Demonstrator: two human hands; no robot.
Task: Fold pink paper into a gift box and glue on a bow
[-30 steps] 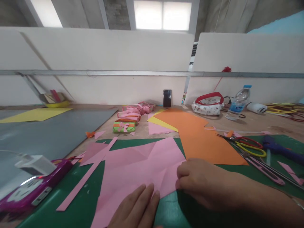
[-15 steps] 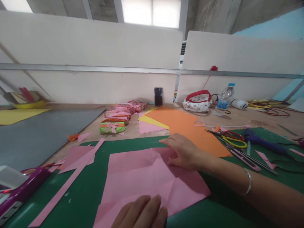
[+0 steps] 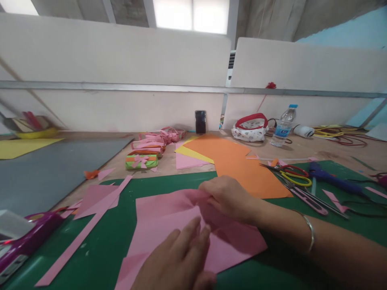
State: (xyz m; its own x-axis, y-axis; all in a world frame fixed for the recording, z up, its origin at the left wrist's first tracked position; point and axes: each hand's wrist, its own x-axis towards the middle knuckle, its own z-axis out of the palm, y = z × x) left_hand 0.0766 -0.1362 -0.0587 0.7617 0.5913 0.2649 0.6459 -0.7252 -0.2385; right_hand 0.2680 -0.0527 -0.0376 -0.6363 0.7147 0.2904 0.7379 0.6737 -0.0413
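On the green cutting mat (image 3: 111, 237) lay a creased pink paper sheet (image 3: 157, 217), the person's right hand (image 3: 226, 197) with its grip pinched on a raised fold mid-sheet, the left hand (image 3: 178, 257), grip apart and fingers flat, seemingly pinning it steady.

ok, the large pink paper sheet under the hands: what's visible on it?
The large pink paper sheet looks thin and matte, with creases crossing its middle. It lies mostly flat on the green cutting mat. Its far edge is lifted and bunched where the right hand pinches it. The left hand rests its fingertips on the sheet's near middle.
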